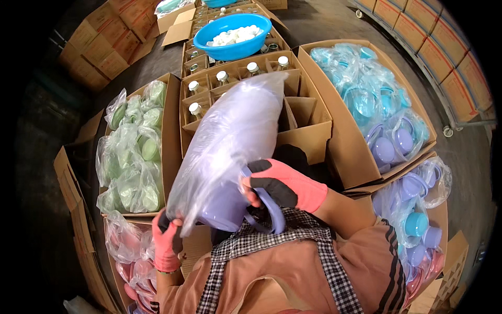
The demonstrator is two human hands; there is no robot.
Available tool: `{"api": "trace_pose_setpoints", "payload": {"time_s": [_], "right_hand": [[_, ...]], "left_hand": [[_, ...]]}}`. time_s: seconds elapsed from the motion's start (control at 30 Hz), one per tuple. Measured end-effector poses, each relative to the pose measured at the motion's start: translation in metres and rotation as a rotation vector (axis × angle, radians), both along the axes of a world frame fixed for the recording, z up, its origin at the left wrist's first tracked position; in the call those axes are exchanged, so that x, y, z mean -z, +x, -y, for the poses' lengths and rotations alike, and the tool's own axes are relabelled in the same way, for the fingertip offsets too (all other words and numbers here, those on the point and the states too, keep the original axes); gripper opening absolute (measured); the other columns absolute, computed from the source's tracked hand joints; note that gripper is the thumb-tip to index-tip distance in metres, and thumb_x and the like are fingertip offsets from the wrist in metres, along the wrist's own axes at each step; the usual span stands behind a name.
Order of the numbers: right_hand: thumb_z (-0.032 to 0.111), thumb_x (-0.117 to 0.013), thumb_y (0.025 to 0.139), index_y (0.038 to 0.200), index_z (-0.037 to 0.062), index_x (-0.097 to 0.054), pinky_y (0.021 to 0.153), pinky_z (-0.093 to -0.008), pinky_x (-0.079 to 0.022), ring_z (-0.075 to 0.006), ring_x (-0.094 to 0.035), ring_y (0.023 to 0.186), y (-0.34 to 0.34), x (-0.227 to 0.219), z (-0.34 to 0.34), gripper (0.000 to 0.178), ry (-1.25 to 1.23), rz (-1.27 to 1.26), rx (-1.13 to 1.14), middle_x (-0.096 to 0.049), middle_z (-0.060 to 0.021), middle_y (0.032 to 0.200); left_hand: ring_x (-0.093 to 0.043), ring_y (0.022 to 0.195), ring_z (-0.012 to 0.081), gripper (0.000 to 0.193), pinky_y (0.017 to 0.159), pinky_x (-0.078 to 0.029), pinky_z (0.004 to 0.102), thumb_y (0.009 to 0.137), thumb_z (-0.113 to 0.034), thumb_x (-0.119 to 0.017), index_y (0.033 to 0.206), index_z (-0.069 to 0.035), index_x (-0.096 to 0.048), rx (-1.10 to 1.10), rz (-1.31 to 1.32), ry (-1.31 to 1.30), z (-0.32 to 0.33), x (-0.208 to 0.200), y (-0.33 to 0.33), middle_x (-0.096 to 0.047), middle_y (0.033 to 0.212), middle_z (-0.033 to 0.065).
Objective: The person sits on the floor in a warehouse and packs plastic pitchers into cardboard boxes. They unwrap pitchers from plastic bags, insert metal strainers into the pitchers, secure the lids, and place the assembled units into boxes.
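A large clear plastic bag (230,125) puffs up in front of me. Against its lower end is a purple plastic cup (222,209), tilted, with a looped purple band hanging beside it. My right hand (287,186), in a pink and black glove, is closed around the cup's band. The gloved fingers of my left hand (168,240) pinch the bag's lower left edge. How much of the cup lies inside the bag is hard to make out. Beyond the bag, a divided carton (308,136) holds white-capped glass bottles (222,78), partly hidden by the plastic.
A blue basin (230,51) of white caps rests on cartons at the back. Bagged green pieces (149,149) fill a left box, pink ones (141,275) below. Right boxes hold bagged turquoise (363,104) and purple pieces (410,186). A cart (444,104) carries stacked cartons at far right.
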State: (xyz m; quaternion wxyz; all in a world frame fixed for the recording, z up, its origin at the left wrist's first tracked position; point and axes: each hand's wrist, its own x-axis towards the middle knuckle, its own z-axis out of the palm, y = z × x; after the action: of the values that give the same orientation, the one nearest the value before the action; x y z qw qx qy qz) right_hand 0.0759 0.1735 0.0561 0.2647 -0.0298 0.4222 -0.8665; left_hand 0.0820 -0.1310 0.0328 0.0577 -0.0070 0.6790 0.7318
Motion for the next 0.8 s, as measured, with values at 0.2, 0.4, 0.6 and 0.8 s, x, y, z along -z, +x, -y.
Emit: {"api": "trace_pose_setpoints", "payload": {"time_s": [0.2,0.4,0.6,0.8], "right_hand": [[0.022,-0.047,0.084,0.078,0.0017,-0.052,0.069,-0.0249,-0.042,-0.0146,-0.051,0.071,-0.016,-0.055,0.041,0.022,-0.495,0.129,0.315,-0.053,-0.0066,0.073],[0.02,-0.048,0.082,0.077,0.0036,-0.05,0.067,-0.0258,-0.043,-0.0142,-0.05,0.071,-0.016,-0.059,0.082,0.017,-0.518,0.13,0.268,-0.052,-0.006,0.073],[0.013,-0.052,0.081,0.091,0.0041,-0.045,0.062,-0.0252,-0.045,-0.0131,-0.053,0.075,-0.009,-0.058,0.101,0.015,-0.368,-0.04,0.184,-0.053,-0.0072,0.081],[0.016,-0.06,0.076,0.095,0.0013,-0.05,0.073,-0.0237,-0.042,-0.0109,-0.051,0.082,0.018,-0.091,0.098,0.026,-0.455,-0.186,0.266,-0.055,-0.0042,0.087]], "left_hand": [[-0.052,0.08,0.0185,0.065,0.079,-0.04,0.0312,0.068,-0.022,-0.07,0.117,0.003,-0.036,0.167,-0.271,0.131,-0.044,-0.044,0.007,-0.053,0.082,0.0056],[-0.038,0.103,0.0331,0.112,0.079,-0.039,0.0361,0.047,-0.049,-0.078,0.129,-0.005,-0.016,0.018,-1.116,-0.966,-0.073,-0.046,0.012,-0.024,0.121,0.0173],[-0.025,0.121,0.0242,0.108,0.094,-0.03,0.0379,0.053,-0.035,-0.073,0.133,0.0,-0.009,0.056,-0.662,-0.602,-0.043,-0.037,-0.006,-0.013,0.136,0.0187],[-0.028,0.121,0.0315,0.067,0.094,-0.029,0.0367,0.055,-0.027,-0.065,0.11,0.003,-0.042,0.074,-0.397,-0.343,-0.018,-0.08,0.005,-0.024,0.132,0.0237]]}}
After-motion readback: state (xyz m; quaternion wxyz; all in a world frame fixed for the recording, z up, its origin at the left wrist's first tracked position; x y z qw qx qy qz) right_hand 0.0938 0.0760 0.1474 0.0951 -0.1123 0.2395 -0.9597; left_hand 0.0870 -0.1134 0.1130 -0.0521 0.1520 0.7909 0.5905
